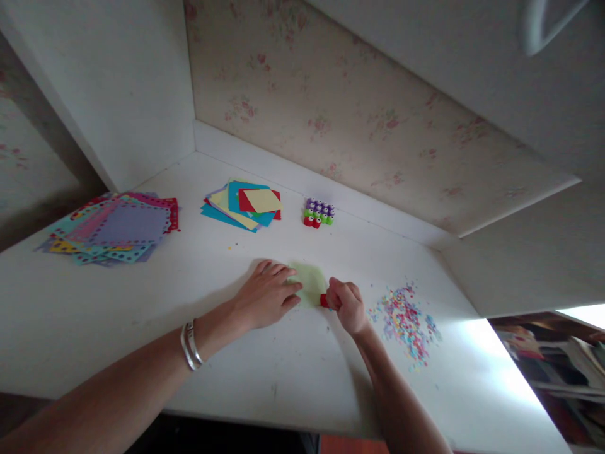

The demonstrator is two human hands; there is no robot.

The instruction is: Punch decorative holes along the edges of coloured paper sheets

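The sheet [309, 284] lies on the counter [246, 384] between the two hands. The left hand [268, 293] rests over its left edge, fingers spread, gripping nothing. The right hand [347, 306] is at its near right corner, fingers clenched around a red punch [324, 301]. This piece is judged to be in progress; whether its border bears any holes cannot be told, the detail being too soft. Judged done: the holed stack [135, 221], well to the left of the sheet, its exposed pieces perforated along their edges. Judged outstanding: the plain stack [261, 200], beyond the sheet and to its left, where no perforations are made out. The chips [406, 318], scattered to the right of the sheet, suggest considerable cutting completed. The blocks [320, 211], in rows beyond the sheet, are presumed to be further punches. Layers overlap in both stacks, so the proportion remaining cannot be certified.
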